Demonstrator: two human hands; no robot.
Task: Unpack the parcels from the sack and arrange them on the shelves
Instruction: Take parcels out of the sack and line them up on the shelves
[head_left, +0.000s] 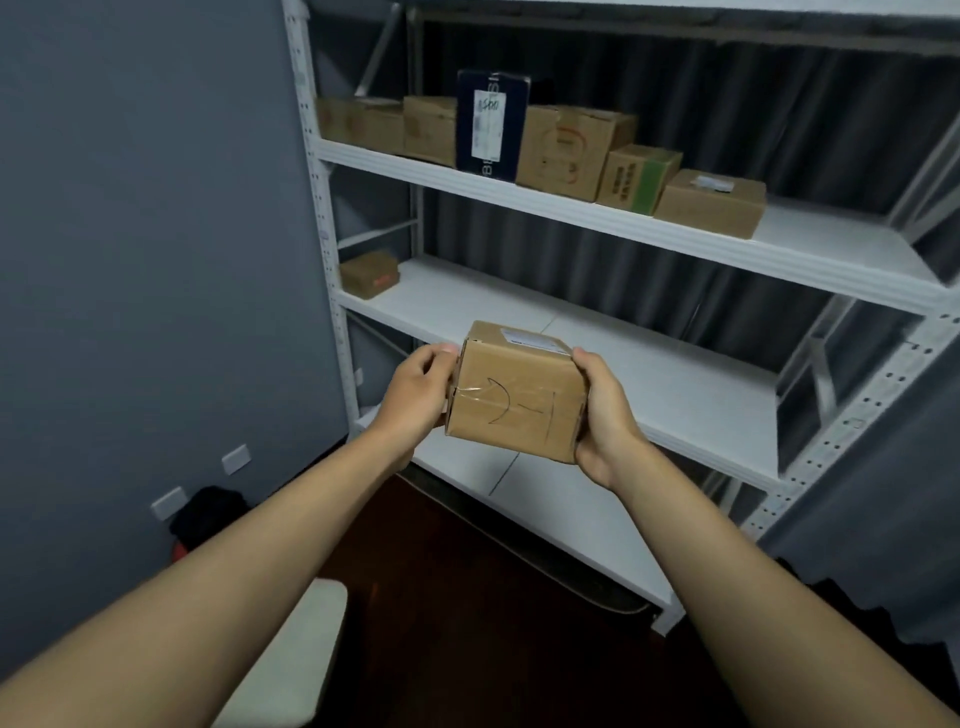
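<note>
I hold a small brown cardboard parcel in the air in front of the middle shelf. It has pen marks on its near face and a white label on top. My left hand grips its left side and my right hand grips its right side. One small brown parcel lies at the far left of the middle shelf. The upper shelf carries a row of several parcels, among them a tall dark blue box and a flat brown box at the row's right end.
The white metal rack stands against a dark curtain, with a grey wall to its left. A lower shelf shows beneath the parcel. A dark bag lies on the floor by the wall sockets, and a pale seat is near my left arm.
</note>
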